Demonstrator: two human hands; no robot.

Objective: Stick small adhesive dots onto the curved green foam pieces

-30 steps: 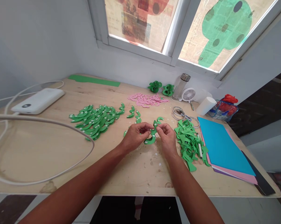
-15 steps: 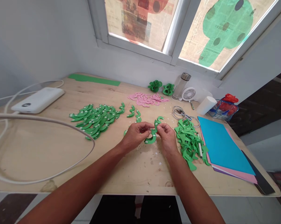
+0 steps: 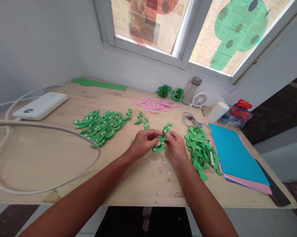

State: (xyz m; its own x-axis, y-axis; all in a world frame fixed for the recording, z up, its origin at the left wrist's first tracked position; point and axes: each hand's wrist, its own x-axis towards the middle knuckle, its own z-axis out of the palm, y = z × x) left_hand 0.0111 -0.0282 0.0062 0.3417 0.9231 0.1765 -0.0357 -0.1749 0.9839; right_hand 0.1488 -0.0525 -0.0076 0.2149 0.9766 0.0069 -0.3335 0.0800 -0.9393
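My left hand (image 3: 144, 143) and right hand (image 3: 176, 144), fingertips pinched nearly closed, hold a curved green piece (image 3: 159, 147) between them, my forearms angled inward over the pale wooden table (image 3: 138, 187), beneath a paper-covered window (image 3: 148, 26).

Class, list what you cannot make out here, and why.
Head view: held green cutout, partly behind left hand and right hand.
Head view: most of the green piece behind the left hand.
Head view: white cable, cut off by the left edge.
Head view: window print, too small.
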